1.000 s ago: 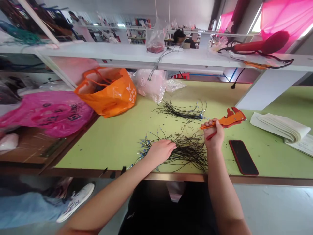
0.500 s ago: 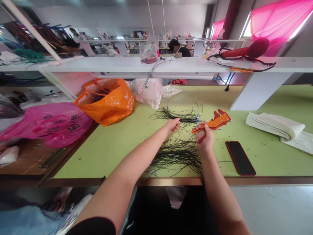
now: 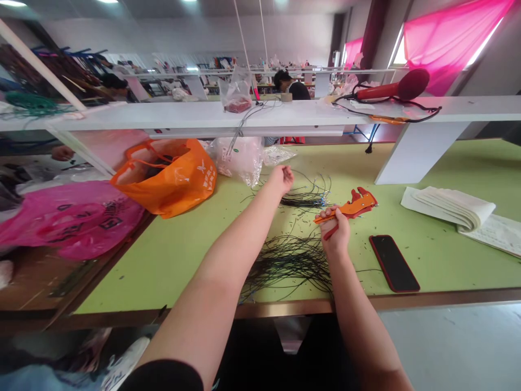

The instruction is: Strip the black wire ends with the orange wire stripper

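Note:
My right hand (image 3: 337,234) is wrapped round the handles of orange-and-red wire strippers (image 3: 358,205), whose head points away to the right. Above the far bundle of thin black wires (image 3: 303,202), my left hand (image 3: 284,179) is closed with curled fingers; whatever is in them is too small to make out. Blue and pale bits show at the right end of that bundle. A larger heap of black wires (image 3: 291,263) lies near the table's front edge, between my forearms, partly hidden by them.
A phone (image 3: 394,263) and folded papers (image 3: 450,207) lie on the green table (image 3: 171,255) to the right. On the left stand an orange bag (image 3: 175,182) and a pink bag (image 3: 81,217). A white shelf (image 3: 171,115) spans the back, holding a red hair dryer (image 3: 391,89).
My left hand has moved away from me, from the near side of the far wire bundle to above it. My right hand keeps the wire strippers in about the same place. The view shifted slightly.

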A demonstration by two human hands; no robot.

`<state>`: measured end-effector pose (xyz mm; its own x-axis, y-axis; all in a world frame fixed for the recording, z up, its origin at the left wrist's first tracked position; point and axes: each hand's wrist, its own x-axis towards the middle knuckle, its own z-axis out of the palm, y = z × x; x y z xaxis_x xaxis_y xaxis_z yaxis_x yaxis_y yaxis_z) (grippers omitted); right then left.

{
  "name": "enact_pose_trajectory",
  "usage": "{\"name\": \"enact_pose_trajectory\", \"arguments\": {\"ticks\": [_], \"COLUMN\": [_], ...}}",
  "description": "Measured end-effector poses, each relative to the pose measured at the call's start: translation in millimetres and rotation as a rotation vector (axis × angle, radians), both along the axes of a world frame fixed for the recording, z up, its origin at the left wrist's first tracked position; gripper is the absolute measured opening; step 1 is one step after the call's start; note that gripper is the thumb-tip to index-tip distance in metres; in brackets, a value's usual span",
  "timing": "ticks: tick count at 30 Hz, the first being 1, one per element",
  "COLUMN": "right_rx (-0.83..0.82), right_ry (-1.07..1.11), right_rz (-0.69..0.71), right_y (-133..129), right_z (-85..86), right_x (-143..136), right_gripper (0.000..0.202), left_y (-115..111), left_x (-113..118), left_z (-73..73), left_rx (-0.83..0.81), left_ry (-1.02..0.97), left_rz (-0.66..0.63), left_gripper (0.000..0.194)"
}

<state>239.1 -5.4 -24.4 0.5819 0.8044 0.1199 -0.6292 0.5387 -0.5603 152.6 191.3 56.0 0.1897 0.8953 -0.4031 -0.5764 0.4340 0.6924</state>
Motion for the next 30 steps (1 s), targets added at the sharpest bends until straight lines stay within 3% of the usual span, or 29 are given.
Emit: {"name": "enact_pose_trajectory", "arguments": {"ticks": [4,7,10,13,16,21,30], "right_rx": [-0.007,-0.024,-0.045,-0.056,-0.039,-0.014,-0.001], "right_ry": [0.015,-0.011,-0.075,-0.152,-0.202,-0.213,-0.221], "right_rz": [0.000,0.034,0.110,0.206,0.302,0.340,0.380], "right_y": [1,0,-1,-4,-7,-8,-11], "right_z": [-0.4,-0.2,0.5,1.2,0.1,-5.0,0.5], "right_x": [2,0,-7,-18,-29,-38,-41], "right_gripper": [0.021,0.021,0.022,0.030,0.036,0.032,0.029], "left_y": [-15,-42,-74,-105,-126,-143,-155], "left_x": [-7,-37,-81,-125,-158,-192,-205], "left_z": [29.1,38.6,43.1,37.4,19.0,-12.5,-33.4], "left_rx": [0.228,0.482,1.142,1.384,1.517,1.600,1.529], "left_ry": [0.218,0.476,1.293,1.745,1.834,1.777,1.651], "left_rz": [-0.054,-0.104,-0.244,-0.445,-0.544,-0.475,-0.430], "left_gripper": [0.033,0.030,0.020,0.032,0.035,0.035,0.037]}}
